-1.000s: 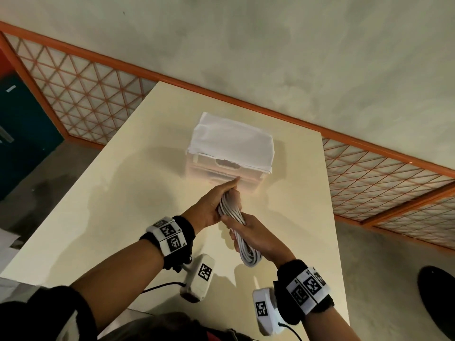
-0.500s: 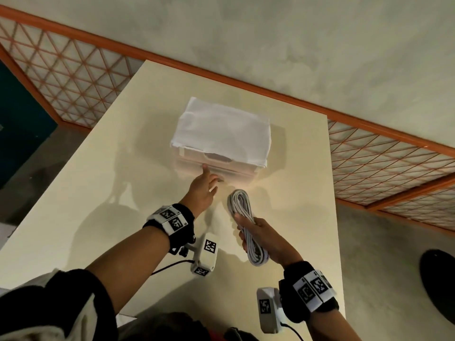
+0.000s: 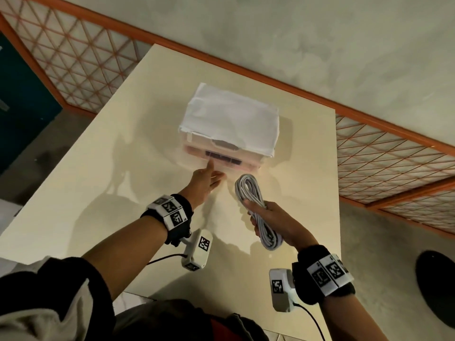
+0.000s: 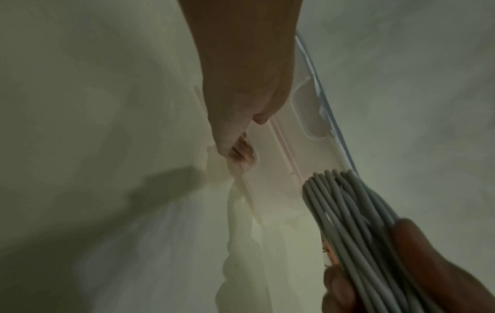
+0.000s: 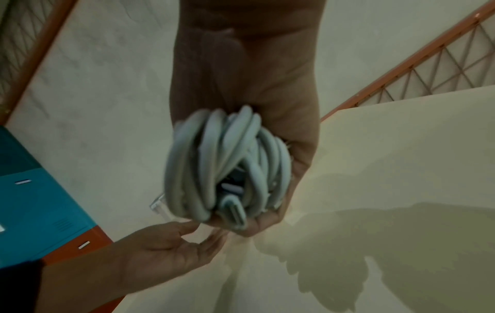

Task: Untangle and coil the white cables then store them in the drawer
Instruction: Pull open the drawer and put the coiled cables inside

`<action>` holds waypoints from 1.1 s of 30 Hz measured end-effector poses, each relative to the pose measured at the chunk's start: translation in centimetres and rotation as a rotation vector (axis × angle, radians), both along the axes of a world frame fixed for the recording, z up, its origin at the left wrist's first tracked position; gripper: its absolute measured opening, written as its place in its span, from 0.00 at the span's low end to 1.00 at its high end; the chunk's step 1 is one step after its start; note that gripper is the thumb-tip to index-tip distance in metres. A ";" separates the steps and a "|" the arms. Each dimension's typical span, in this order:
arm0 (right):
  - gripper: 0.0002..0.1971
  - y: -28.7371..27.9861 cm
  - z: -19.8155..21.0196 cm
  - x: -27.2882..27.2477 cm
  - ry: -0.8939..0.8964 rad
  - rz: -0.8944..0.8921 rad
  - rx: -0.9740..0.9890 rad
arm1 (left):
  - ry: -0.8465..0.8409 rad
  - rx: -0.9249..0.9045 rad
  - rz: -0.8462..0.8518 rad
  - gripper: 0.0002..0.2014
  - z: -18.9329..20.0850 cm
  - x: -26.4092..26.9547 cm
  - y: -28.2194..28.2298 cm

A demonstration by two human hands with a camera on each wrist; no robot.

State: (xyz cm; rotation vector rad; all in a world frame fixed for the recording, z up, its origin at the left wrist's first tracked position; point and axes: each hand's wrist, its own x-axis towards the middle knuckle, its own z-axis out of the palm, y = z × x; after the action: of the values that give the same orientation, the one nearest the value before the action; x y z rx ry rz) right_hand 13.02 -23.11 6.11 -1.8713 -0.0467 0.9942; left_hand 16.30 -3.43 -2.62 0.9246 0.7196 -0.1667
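A coil of white cable [image 3: 256,207] is gripped round its middle by my right hand [image 3: 275,217], held above the table just right of the drawer front. In the right wrist view the coil [image 5: 227,165] fills the palm, with a plug end among the loops. The small drawer unit [image 3: 229,148], draped with a white cloth [image 3: 231,116], stands on the table. A dark gap shows along its lower drawer [image 3: 222,157]. My left hand [image 3: 208,179] reaches forward, index finger stretched out, fingertips [image 4: 241,154] touching the lower drawer's front.
The cream table [image 3: 123,168] ends at its right edge near my right arm. Beyond it lie concrete floor, an orange-framed lattice fence [image 3: 394,163] and a teal cabinet [image 5: 35,203] at the left. A dark round object [image 3: 435,286] sits on the floor at the right.
My left hand let go of the coil and moved to the drawer front. The right hand now holds the coil alone, drawn back to the right. A dark gap has appeared at the lower drawer.
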 end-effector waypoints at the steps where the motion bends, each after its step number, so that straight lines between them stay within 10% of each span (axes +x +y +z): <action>1: 0.19 0.4 0.3 0.5 -0.014 0.021 -0.013 | 0.003 0.004 -0.018 0.20 -0.1 -0.5 0.2; 10: 0.07 7.3 2.0 6.6 -0.193 0.415 -0.158 | 0.035 0.027 -0.081 0.19 -0.1 -5.2 1.3; 14: 0.17 9.7 -0.5 9.1 -0.139 0.506 -0.309 | 0.031 0.021 -0.106 0.20 0.4 -5.7 1.3; 24: 0.32 9.7 -5.5 10.6 0.087 0.107 -0.170 | -0.004 -0.010 -0.111 0.19 -0.6 -5.8 1.3; 33: 0.19 9.5 -7.2 10.4 -0.073 -0.064 -0.119 | -0.008 0.022 -0.121 0.20 -0.4 -5.9 1.1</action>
State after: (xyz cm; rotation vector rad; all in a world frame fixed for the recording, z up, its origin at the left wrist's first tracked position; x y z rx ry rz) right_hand 23.40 -13.58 -1.10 -2.0056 0.0293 0.9016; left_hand 10.41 -2.34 -3.06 0.9898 0.6594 -0.2624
